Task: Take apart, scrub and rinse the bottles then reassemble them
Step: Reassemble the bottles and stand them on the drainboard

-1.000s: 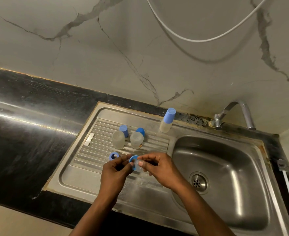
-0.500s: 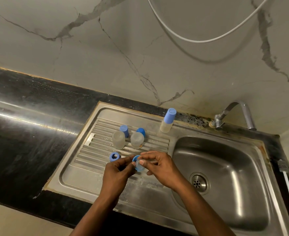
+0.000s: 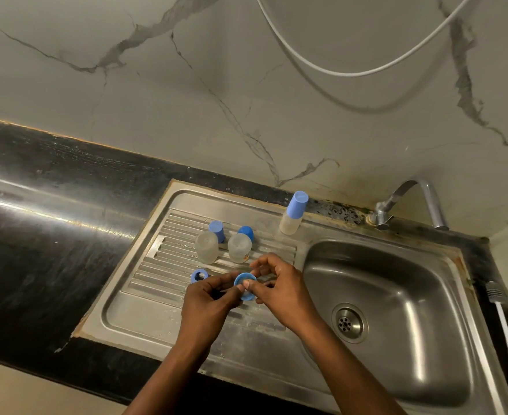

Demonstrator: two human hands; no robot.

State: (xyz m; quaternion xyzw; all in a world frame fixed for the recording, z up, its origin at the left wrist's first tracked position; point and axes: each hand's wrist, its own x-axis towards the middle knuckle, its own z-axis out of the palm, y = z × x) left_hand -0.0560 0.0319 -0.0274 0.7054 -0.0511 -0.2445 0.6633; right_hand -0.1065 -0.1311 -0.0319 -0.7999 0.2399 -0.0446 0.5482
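Grey-veined marble wall (image 3: 187, 115) behind a glossy black worktop (image 3: 52, 235). Stainless sink (image 3: 145, 310): ribbed drainboard left, smooth basin right, round perforated drain (image 3: 349, 322), curved metal tap (image 3: 420, 202) at the back. Upright on the drainboard: capped bottle (image 3: 291, 217), contents unclear. Left frosted body (image 3: 206, 247) and right frosted body (image 3: 240, 248), the latter with orange print, unreadable. Blue caps (image 3: 217, 230) just behind them. Loose blue ring (image 3: 199, 276) on the ribs. Left hand (image 3: 208, 304) and right hand (image 3: 279, 289) both pinching a held blue ring (image 3: 244, 284) above the drainboard.
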